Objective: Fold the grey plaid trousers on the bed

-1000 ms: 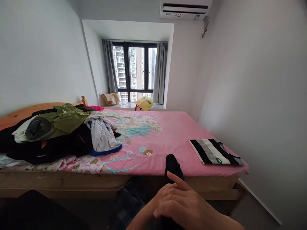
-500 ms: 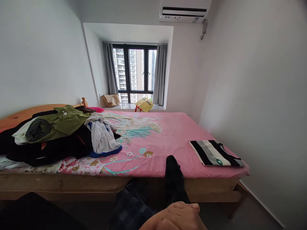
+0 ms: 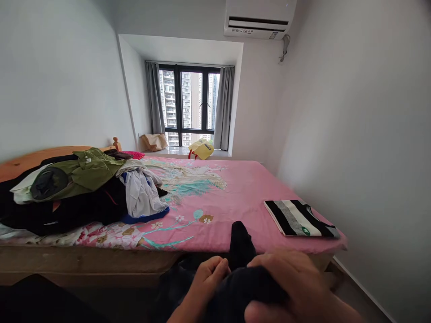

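Observation:
Dark cloth [image 3: 251, 287] is bunched low in front of me, between my two hands. The fingers of my left hand [image 3: 205, 282] are curled into a pinch at its left edge. My right hand [image 3: 299, 278], smeared by motion, wraps over its right side, with the thumb below and the fingers above. Just beyond the cloth, a black-covered foot [image 3: 240, 240] rests at the near edge of the bed. At the bed's right end lies a folded striped knit top [image 3: 294, 217] in black, grey and cream, with a green round patch.
A heap of clothes [image 3: 84, 179], olive, black and white, covers the left of the bed. Pink flowered bedding [image 3: 235, 184] spreads over the mattress. A brown paper bag [image 3: 153, 141] and a yellow bag [image 3: 201, 149] are by the window. A white wall [image 3: 353, 134] rises on the right.
My hands, earlier folded together at the bottom of the view, have come apart and risen. Dark cloth has come up between them. The view has shifted slightly.

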`<state>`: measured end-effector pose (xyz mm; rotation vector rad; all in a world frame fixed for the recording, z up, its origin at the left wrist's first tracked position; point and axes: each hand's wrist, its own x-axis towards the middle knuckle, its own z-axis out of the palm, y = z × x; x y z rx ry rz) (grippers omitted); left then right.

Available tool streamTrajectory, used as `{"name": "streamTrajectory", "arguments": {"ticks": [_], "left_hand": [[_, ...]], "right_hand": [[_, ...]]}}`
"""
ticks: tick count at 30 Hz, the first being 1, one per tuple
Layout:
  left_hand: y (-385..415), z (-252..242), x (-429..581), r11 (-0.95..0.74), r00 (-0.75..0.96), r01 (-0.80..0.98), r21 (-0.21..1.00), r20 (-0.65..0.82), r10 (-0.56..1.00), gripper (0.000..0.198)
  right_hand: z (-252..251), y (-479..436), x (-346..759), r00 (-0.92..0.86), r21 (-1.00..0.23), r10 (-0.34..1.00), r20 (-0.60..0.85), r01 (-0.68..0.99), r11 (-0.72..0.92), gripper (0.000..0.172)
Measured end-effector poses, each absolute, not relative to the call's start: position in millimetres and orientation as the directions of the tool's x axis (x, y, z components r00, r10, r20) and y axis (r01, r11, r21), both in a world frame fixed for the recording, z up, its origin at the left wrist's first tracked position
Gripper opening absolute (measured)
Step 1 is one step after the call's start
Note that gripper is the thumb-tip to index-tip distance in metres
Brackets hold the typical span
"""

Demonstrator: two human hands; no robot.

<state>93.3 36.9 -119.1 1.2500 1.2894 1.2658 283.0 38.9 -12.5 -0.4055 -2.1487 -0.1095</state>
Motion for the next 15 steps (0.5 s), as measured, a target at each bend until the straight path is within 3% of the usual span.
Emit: {"name": "streamTrajectory", "arguments": {"ticks": [4,9,11,15], "left_hand": [[17.8,-129.0,57.0,-0.090,-0.291,0.009,0.996,0.089,0.952,0.056],[1.9,-156.9,42.9,0.107,-0.088,-0.006,0.994,-0.107,0.990,0.064],[6.9,-166.2,47.5,0.153,-0.002,0.017,0.988,-0.153,0.988,0.064],[27.2,-172.6,57.0,0.080,0.093,0.090,0.993,-0.088,0.992,0.051]], "right_hand": [[36.6,56.3,302.5,-0.473,0.066,0.246,0.846,0.550,0.832,0.040],[93.5,90.0,309.6,-0.412,0.298,0.056,0.910,0.741,0.603,0.044],[116.7,100.1,310.2,-0.381,0.303,0.033,0.924,0.781,0.546,0.050],[162.0,102.3,308.3,-0.279,0.166,0.133,0.951,0.824,0.542,0.059]]}}
